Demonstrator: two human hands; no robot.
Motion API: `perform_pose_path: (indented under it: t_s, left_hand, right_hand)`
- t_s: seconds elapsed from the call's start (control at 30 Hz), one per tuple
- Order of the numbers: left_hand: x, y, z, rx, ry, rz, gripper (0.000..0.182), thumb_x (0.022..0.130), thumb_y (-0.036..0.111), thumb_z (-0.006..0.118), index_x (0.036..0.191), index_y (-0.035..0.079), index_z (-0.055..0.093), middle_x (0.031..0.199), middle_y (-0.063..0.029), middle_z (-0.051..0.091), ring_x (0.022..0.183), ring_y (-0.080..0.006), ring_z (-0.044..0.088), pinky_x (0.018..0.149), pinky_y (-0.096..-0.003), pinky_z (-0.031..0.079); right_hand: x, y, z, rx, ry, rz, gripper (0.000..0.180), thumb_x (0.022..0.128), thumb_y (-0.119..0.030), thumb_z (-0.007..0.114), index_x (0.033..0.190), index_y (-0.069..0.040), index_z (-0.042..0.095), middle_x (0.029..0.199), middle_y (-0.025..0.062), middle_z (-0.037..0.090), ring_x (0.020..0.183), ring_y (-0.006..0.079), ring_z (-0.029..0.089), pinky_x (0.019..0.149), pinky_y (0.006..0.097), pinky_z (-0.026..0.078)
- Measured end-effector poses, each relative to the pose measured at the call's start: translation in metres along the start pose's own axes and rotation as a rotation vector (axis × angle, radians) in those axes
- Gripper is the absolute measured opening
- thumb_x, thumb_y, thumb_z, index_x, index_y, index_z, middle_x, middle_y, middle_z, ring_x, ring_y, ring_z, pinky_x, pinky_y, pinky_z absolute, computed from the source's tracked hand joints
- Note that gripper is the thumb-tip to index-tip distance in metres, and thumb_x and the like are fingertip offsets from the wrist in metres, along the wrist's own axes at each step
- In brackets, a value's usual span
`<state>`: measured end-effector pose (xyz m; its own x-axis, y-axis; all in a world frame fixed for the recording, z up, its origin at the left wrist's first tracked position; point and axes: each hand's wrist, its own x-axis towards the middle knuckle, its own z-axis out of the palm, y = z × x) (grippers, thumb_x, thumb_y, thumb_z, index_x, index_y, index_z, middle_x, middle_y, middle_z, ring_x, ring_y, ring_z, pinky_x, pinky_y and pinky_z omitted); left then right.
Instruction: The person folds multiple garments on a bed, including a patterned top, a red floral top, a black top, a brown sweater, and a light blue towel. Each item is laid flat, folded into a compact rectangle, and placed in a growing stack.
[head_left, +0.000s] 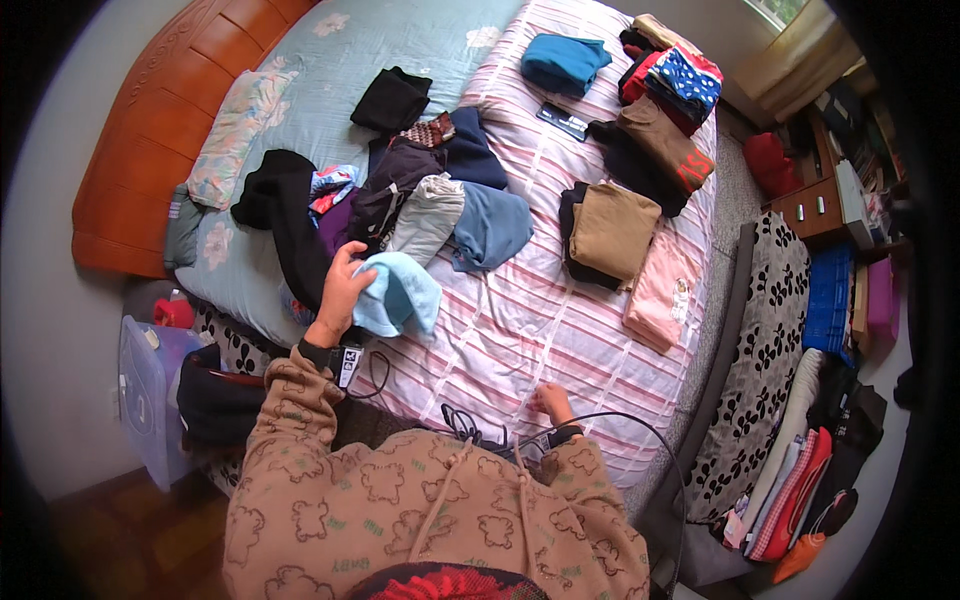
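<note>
My left hand (345, 289) grips a light blue towel-like cloth (396, 294) by its left edge, and the cloth droops over the striped sheet. Beyond that hand is a loose heap with a black garment (283, 195), a pale grey garment (426, 214) and a blue garment (491, 225). My right hand (553, 403) is low over the striped bed sheet (517, 330), its fingers curled and nothing seen in them. To the right lie a folded tan garment (613, 225) and a folded pink garment (661, 292).
Folded clothes are stacked along the bed's right side, with a brown garment (660, 142) and a teal one (564, 64). A dark flat packet (562, 120) lies between them. A black cable (637, 420) loops past my right wrist. A patterned sofa (742, 382) flanks the bed.
</note>
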<state>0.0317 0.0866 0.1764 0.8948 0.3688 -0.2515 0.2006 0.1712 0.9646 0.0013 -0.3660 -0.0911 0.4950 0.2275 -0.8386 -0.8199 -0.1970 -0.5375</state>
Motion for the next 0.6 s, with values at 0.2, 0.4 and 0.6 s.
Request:
perform_pose_path:
  t_s: [0.2,0.4,0.6]
  left_hand:
    - [-0.003,0.082,0.066,-0.386,-0.241,-0.028,0.023,0.088,0.006,0.058,0.110,0.003,0.051,0.092,-0.0029,0.060,0.084,-0.0095,0.058,0.078,-0.0228,0.047]
    - [-0.002,0.093,0.138,-0.451,-0.249,0.023,0.011,0.090,0.012,0.058,0.099,0.006,0.057,0.087,-0.0010,0.062,0.076,-0.0091,0.058,0.072,-0.0228,0.048]
    - [-0.028,0.036,0.201,-0.491,-0.537,-0.164,0.020,0.093,0.016,0.055,0.106,0.002,0.058,0.093,-0.0031,0.064,0.080,-0.0103,0.060,0.075,-0.0235,0.049]
  right_hand:
    - [-0.048,-0.121,0.048,0.099,-0.202,-0.158,0.021,0.089,-0.022,0.056,0.095,-0.001,0.056,0.087,0.0084,0.061,0.071,0.0166,0.062,0.065,0.0286,0.053]
    - [-0.115,-0.222,0.071,-0.011,-0.134,-0.562,0.022,0.090,-0.023,0.060,0.098,-0.003,0.060,0.083,0.0020,0.062,0.070,0.0095,0.058,0.066,0.0245,0.050]
    - [-0.180,-0.256,0.072,-0.079,-0.189,-0.906,0.040,0.088,-0.023,0.063,0.119,-0.001,0.051,0.106,0.0059,0.058,0.095,0.0127,0.053,0.082,0.0266,0.045]
